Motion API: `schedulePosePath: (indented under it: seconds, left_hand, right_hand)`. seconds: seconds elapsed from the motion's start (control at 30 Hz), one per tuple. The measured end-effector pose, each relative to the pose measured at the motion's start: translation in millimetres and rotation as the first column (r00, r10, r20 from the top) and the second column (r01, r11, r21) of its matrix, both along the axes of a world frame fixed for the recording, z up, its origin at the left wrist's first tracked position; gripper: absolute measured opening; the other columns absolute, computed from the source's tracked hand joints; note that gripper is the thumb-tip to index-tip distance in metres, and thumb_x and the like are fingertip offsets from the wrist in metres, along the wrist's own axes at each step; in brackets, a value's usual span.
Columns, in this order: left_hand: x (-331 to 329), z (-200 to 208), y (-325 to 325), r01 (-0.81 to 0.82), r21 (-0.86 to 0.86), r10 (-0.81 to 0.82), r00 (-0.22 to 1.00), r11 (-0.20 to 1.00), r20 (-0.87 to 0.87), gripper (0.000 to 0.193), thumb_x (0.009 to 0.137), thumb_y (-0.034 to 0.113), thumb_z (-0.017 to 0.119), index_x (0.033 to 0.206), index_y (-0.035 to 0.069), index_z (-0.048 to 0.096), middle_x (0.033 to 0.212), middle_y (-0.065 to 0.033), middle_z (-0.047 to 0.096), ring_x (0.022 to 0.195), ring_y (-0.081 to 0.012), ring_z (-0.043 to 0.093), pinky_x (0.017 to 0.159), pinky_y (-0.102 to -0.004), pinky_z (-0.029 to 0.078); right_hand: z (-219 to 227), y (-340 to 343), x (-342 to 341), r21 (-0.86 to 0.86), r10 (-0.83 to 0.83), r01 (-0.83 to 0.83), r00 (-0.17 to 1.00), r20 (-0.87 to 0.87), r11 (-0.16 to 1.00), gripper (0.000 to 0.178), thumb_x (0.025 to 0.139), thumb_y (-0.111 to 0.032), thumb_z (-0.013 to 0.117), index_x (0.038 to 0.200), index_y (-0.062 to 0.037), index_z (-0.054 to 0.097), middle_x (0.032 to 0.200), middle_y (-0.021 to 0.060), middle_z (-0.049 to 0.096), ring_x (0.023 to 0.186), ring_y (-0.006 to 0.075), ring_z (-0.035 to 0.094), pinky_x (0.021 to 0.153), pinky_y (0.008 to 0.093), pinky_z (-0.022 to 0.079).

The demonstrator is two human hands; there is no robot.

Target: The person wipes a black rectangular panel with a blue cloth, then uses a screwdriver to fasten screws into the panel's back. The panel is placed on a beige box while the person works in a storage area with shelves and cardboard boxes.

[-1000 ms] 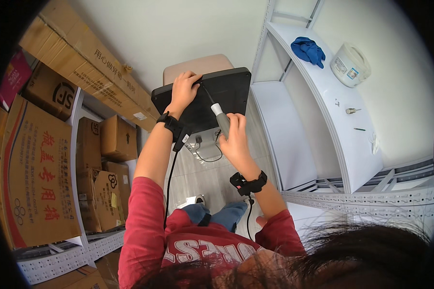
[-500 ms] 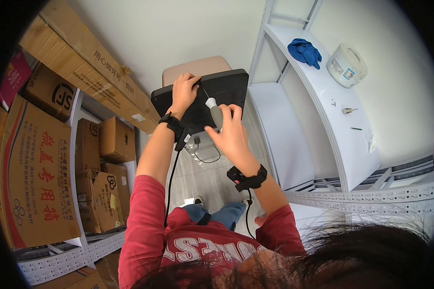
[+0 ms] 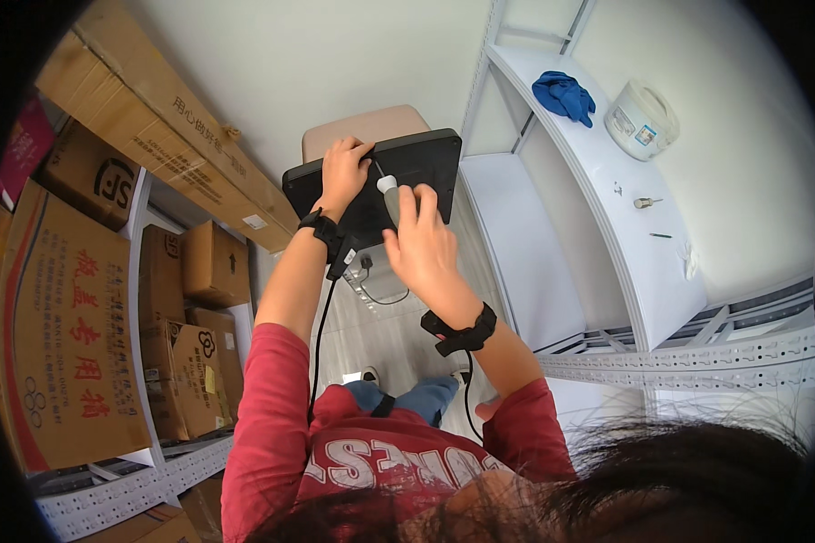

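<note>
A flat black rectangular panel (image 3: 426, 172) with rounded corners is tilted in front of me, before a beige chair back. My left hand (image 3: 344, 176) is closed at its upper edge, the fingertips beside a screwdriver's thin metal shaft. The screwdriver (image 3: 389, 192) has a white-and-grey handle, and its shaft points up toward the panel's top edge. The tip is too small to make out by my left fingers. My right hand (image 3: 423, 240) has its bent fingers and thumb around the lower end of the handle.
Cartons (image 3: 72, 335) fill the shelving at left, with a long carton (image 3: 177, 127) leaning along the wall. On the white shelf (image 3: 598, 181) at right lie a blue cloth (image 3: 563, 97), a white tub (image 3: 641, 122) and small tools. A black cable (image 3: 385, 297) hangs below the panel.
My right fingers have closed in around the screwdriver handle from a looser, more spread pose. My left hand stays at the panel's edge. The view has shifted slightly.
</note>
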State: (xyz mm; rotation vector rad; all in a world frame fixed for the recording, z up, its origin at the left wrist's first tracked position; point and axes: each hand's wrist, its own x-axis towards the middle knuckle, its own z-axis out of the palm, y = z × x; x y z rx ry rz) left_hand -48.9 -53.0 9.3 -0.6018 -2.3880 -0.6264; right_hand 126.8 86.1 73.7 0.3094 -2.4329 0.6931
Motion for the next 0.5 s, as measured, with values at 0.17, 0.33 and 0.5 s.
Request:
schedulePosePath:
  seconds: [0.17, 0.33, 0.5]
  left_hand:
    - [2.2, -1.0, -1.0, -0.01, 0.001, 0.01, 1.0, 1.0, -0.011, 0.032, 0.07, 0.006, 0.066, 0.102, 0.009, 0.067, 0.092, -0.0053, 0.06, 0.09, -0.0261, 0.053, 0.08, -0.0374, 0.042]
    - [4.3, 0.6, 2.7, 0.004, 0.025, -0.003, 0.999, 1.0, -0.053, 0.029, 0.069, 0.005, 0.066, 0.097, 0.009, 0.069, 0.088, -0.0052, 0.059, 0.088, -0.0249, 0.054, 0.078, -0.0373, 0.042]
    - [2.8, -0.7, 0.5, -0.015, 0.022, 0.016, 0.999, 1.0, -0.043, 0.029, 0.069, 0.006, 0.066, 0.097, 0.009, 0.069, 0.088, -0.0049, 0.059, 0.088, -0.0246, 0.054, 0.078, -0.0371, 0.042]
  right_hand:
    - [-4.1, 0.5, -6.5, 0.022, -0.03, 0.03, 0.999, -0.011, 0.999, 0.046, 0.08, -0.023, 0.066, 0.112, 0.0011, 0.043, 0.088, 0.0152, 0.05, 0.065, 0.0291, 0.062, 0.048, 0.0356, 0.049]
    - [-0.8, -0.6, -12.2, -0.019, -0.158, 0.164, 0.969, 0.189, 0.986, 0.043, 0.08, -0.025, 0.066, 0.106, 0.0, 0.043, 0.084, 0.0162, 0.052, 0.065, 0.0299, 0.063, 0.047, 0.0356, 0.049]
    - [-3.3, 3.9, -2.7, -0.035, -0.008, 0.007, 0.999, -0.038, 0.999, 0.037, 0.079, -0.023, 0.066, 0.095, -0.0012, 0.041, 0.072, 0.0145, 0.055, 0.051, 0.0321, 0.06, 0.042, 0.0383, 0.047]
